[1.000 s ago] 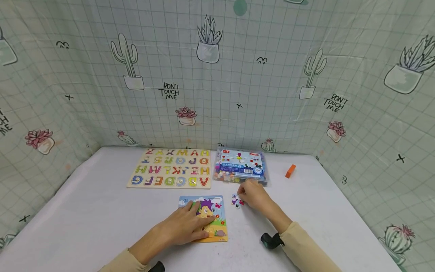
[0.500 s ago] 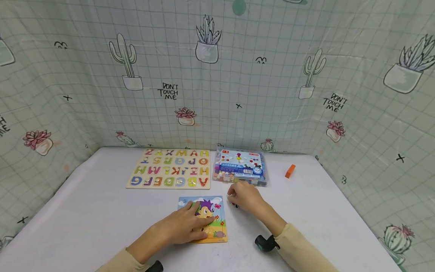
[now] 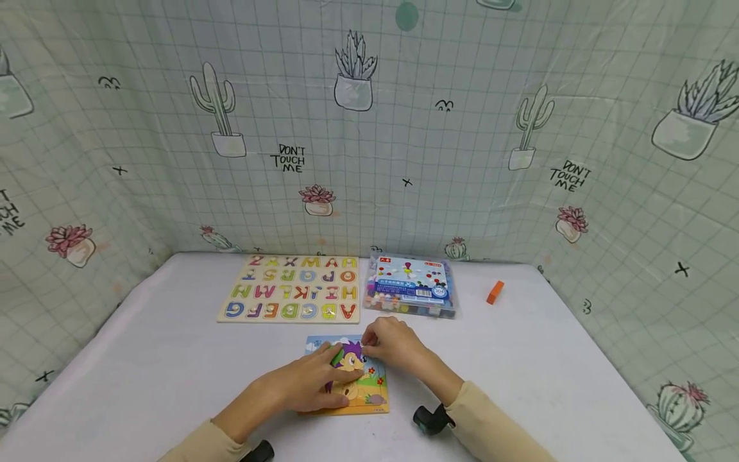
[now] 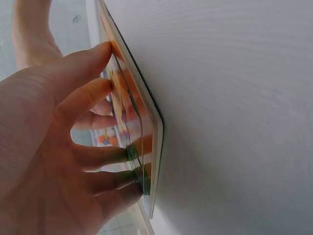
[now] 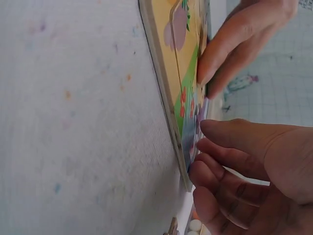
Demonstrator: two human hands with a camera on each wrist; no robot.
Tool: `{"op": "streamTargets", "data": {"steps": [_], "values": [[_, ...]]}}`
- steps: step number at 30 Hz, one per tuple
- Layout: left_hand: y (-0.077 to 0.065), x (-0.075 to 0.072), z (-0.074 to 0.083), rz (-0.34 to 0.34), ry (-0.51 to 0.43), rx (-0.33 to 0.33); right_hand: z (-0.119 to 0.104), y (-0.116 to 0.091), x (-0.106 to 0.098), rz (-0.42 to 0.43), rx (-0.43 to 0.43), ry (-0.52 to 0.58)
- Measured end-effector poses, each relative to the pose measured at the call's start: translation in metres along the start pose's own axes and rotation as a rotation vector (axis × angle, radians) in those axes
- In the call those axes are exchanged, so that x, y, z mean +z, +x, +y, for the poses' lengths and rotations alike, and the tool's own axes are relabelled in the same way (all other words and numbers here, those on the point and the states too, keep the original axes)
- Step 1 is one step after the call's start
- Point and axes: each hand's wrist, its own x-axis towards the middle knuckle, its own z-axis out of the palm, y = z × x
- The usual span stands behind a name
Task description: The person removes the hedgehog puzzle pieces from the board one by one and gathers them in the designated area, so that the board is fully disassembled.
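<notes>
You are seating a piece into the hedgehog puzzle (image 3: pixel 352 375) near the worktop's (image 3: pixel 144 378) front edge. Your left hand (image 3: pixel 312 385) presses flat, fingers straight; your right hand (image 3: pixel 392 346) pinches the piece (image 5: pixel 190 142) at the upper right corner. Next, align it and press down.
</notes>
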Motion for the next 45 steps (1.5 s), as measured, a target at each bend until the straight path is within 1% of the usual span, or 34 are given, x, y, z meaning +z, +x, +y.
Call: {"op": "streamTargets", "data": {"steps": [4,8,14,21,29,32,35,40,42,45], "values": [[-0.001,0.001,-0.003,0.007,-0.021,0.007,-0.003,0.000,0.003,0.012,-0.013,0.008],[0.000,0.001,-0.004,0.015,-0.019,0.023,-0.004,0.001,0.005,0.022,-0.020,0.021],[-0.002,0.004,-0.005,0.019,-0.029,0.032,-0.005,0.003,0.008,0.022,-0.012,0.029],[-0.003,0.005,-0.003,0.028,0.008,0.055,-0.004,0.004,0.009,0.005,-0.008,0.039],[-0.003,0.007,-0.003,0.040,0.050,0.065,-0.001,0.004,0.008,-0.005,-0.021,0.066],[-0.002,0.007,-0.002,0.042,0.056,0.062,0.004,0.001,0.004,0.006,-0.025,0.087],[-0.002,0.007,-0.002,0.042,0.058,0.048,0.013,-0.003,-0.002,0.031,-0.011,0.095],[-0.002,0.007,-0.002,0.043,0.059,0.026,0.032,-0.010,-0.012,0.061,0.055,0.111],[-0.001,0.007,-0.002,0.040,0.058,0.024,0.039,-0.013,-0.016,0.059,0.073,0.123],[-0.001,0.007,-0.002,0.032,0.060,0.018,0.047,-0.015,-0.019,0.039,0.068,0.126]]}}
